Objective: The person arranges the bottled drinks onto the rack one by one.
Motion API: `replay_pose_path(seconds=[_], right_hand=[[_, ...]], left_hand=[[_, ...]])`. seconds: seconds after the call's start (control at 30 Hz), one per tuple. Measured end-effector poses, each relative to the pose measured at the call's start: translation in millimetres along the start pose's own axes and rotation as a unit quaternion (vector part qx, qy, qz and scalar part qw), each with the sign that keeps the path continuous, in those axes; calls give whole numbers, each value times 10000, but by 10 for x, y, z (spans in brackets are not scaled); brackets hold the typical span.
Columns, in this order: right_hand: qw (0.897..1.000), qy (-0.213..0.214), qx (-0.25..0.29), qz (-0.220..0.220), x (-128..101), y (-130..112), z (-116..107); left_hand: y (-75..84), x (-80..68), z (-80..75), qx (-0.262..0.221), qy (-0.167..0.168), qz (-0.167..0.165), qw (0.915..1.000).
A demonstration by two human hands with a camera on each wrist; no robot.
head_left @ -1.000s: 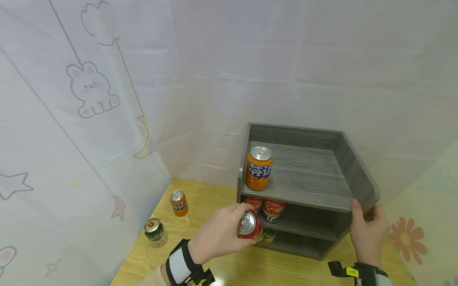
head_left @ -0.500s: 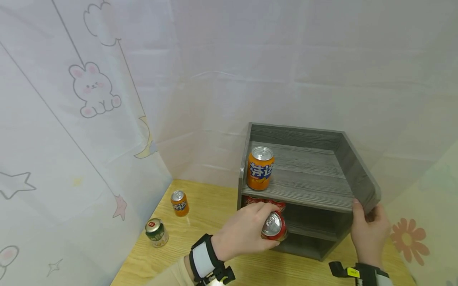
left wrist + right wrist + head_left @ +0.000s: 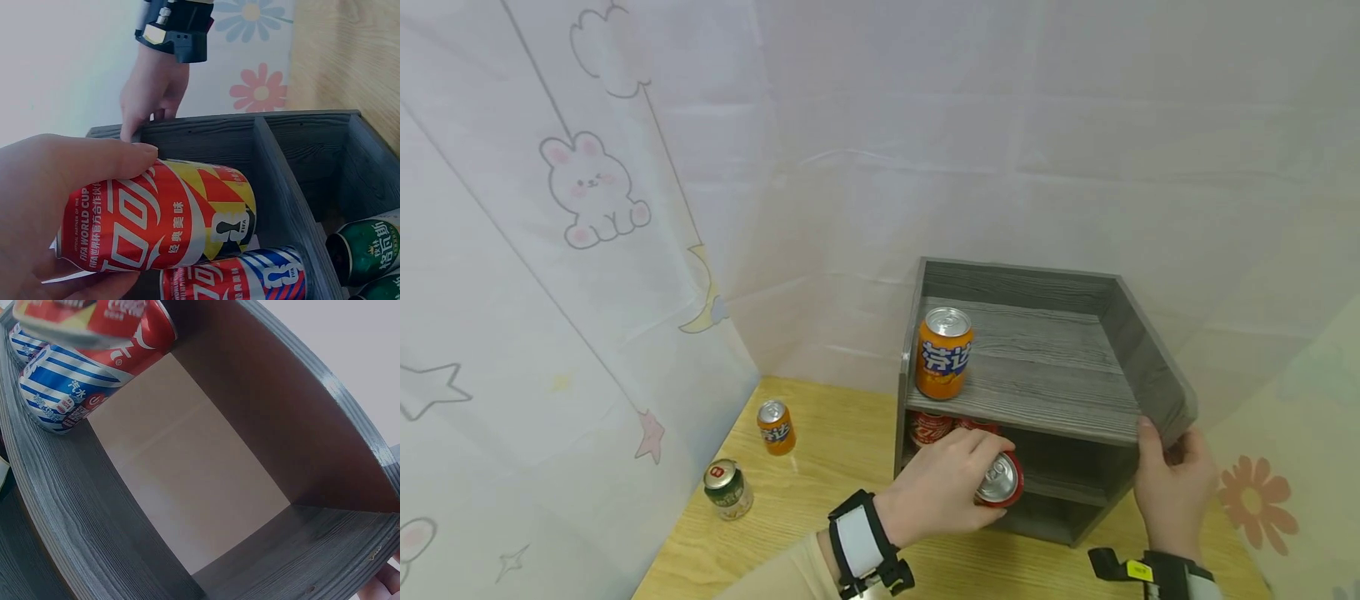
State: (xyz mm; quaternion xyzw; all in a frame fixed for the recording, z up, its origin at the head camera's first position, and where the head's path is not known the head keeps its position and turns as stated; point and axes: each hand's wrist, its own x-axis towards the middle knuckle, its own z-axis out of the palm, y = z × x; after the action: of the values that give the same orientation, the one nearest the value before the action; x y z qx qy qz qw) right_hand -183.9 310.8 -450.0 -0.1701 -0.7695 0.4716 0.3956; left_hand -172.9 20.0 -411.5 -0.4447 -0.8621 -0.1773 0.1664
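Observation:
My left hand (image 3: 943, 487) grips a red cola can (image 3: 1000, 479) at the front of the grey wooden shelf unit (image 3: 1052, 354). In the left wrist view the thumb and fingers wrap the can's tab end, and its yellow-patterned base points at the middle compartment. Beside it in that compartment lies another cola can (image 3: 231, 278), blue and red; the right wrist view shows blue-striped cola cans (image 3: 75, 384) at one side. With thumb and fingers around the unit's right side panel, my right hand (image 3: 1176, 483) holds its front corner.
On the unit's top stands an orange soda can (image 3: 943, 358). Green cans (image 3: 369, 250) occupy the lower compartment. A smaller-looking orange can (image 3: 777, 427) and a green-and-white can (image 3: 727, 489) stand on the wooden table (image 3: 842, 417) at left. A printed curtain (image 3: 865, 208) hangs behind.
My left hand has carried the cola can rightward along the front of the unit, past the red cans in the middle compartment. The right hand has stayed on the side panel.

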Motion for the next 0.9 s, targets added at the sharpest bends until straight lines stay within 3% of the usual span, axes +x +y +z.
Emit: replay_pose_path(seconds=[0.37, 0.9], right_hand=[[9999, 12, 166, -9, -13, -5, 11], [9998, 59, 126, -107, -16, 18, 15]], left_hand=[[-18, 75, 187, 351, 145, 405, 9985], [34, 291, 374, 814, 69, 627, 9947]])
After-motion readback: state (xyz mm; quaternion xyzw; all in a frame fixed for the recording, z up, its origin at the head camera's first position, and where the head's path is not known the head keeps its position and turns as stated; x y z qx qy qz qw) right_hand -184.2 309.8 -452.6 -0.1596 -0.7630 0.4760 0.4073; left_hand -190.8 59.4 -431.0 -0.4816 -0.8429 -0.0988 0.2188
